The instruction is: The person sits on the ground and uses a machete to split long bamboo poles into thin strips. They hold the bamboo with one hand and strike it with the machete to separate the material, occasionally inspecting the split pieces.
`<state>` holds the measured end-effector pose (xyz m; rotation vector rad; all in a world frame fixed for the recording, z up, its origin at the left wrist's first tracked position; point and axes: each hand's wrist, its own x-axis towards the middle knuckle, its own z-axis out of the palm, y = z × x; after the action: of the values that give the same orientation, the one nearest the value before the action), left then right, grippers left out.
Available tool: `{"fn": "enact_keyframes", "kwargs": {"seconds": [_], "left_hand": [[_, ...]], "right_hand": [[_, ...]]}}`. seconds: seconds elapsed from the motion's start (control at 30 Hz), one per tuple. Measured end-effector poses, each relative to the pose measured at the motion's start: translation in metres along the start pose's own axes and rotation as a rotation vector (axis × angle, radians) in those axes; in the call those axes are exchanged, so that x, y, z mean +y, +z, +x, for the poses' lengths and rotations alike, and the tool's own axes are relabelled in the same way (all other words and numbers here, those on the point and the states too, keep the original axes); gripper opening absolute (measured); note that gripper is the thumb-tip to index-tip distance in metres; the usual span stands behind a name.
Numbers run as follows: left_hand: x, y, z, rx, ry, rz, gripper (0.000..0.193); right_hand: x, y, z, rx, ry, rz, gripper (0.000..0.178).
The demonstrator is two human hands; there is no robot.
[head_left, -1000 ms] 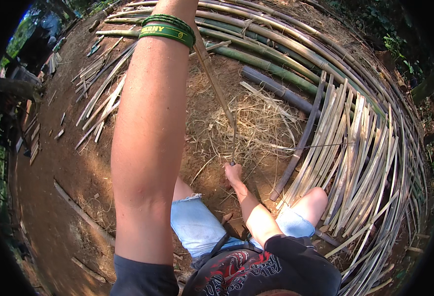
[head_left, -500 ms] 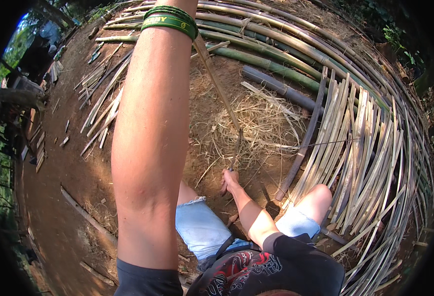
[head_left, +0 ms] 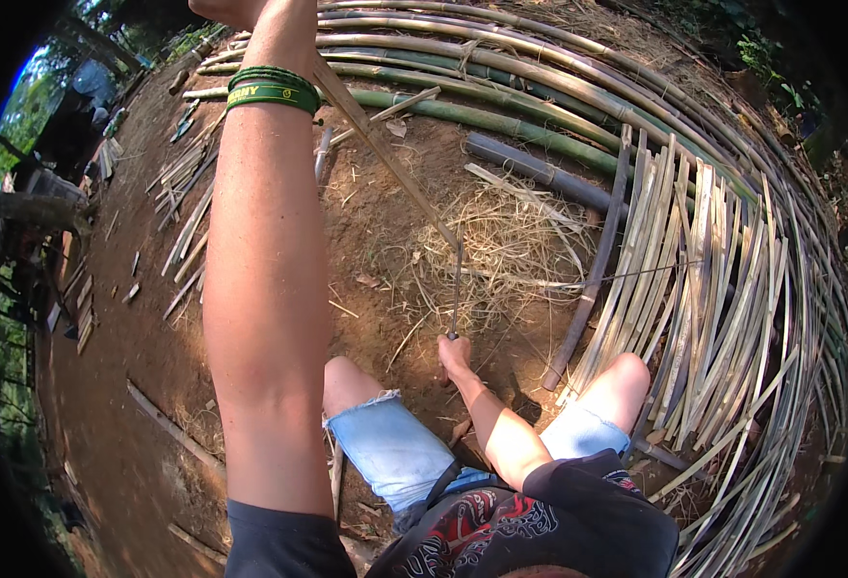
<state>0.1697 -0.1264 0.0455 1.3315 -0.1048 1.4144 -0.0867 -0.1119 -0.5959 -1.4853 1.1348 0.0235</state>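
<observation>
My left arm reaches far up and forward. My left hand [head_left: 236, 9] is at the top edge, mostly cut off by the frame. A long bamboo strip [head_left: 385, 154] slants down from behind that wrist, raised off the ground, its upper end hidden by the hand. Low in front of my knees, my right hand [head_left: 454, 357] is closed round the dark handle of a knife [head_left: 457, 289]. The thin blade points up and away from me, its tip meeting the strip's lower end above a heap of pale shavings [head_left: 511, 241].
Many split bamboo strips [head_left: 670, 289] lie in a pile at the right, beside a dark pole [head_left: 593, 279]. Long bamboo poles [head_left: 540, 72] curve across the back. Shorter split pieces [head_left: 188, 241] are scattered at the left. Bare earth [head_left: 106, 414] lies around my legs.
My left arm has swung left, and part of the hand now shows at the top. The bamboo strip has shifted left with it. My right hand stays nearly in place with the knife.
</observation>
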Motion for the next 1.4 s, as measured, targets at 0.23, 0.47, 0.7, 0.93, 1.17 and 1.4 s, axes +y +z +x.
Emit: {"fn": "enact_keyframes", "kwargs": {"seconds": [0.23, 0.47, 0.7, 0.93, 1.17, 1.4], "left_hand": [[-0.007, -0.029, 0.028, 0.026, 0.018, 0.103, 0.043], [-0.014, -0.027, 0.028, 0.039, 0.042, 0.073, 0.043], [-0.012, -0.036, 0.028, 0.017, 0.019, 0.094, 0.043], [-0.015, -0.036, 0.03, 0.025, 0.01, 0.082, 0.041], [-0.016, -0.033, 0.031, 0.025, -0.004, 0.069, 0.04], [-0.024, -0.043, 0.038, 0.022, 0.003, 0.09, 0.039]], "right_hand": [[-0.043, 0.008, -0.044, -0.116, -0.22, 0.049, 0.026], [-0.029, -0.01, -0.011, -0.202, 0.016, 0.15, 0.019], [-0.03, -0.013, -0.005, -0.27, 0.199, 0.317, 0.018], [-0.03, -0.015, 0.003, -0.284, 0.238, 0.298, 0.019], [-0.013, -0.009, 0.017, -0.135, 0.059, -0.085, 0.02], [-0.016, -0.004, -0.018, -0.181, 0.036, -0.173, 0.023]]}}
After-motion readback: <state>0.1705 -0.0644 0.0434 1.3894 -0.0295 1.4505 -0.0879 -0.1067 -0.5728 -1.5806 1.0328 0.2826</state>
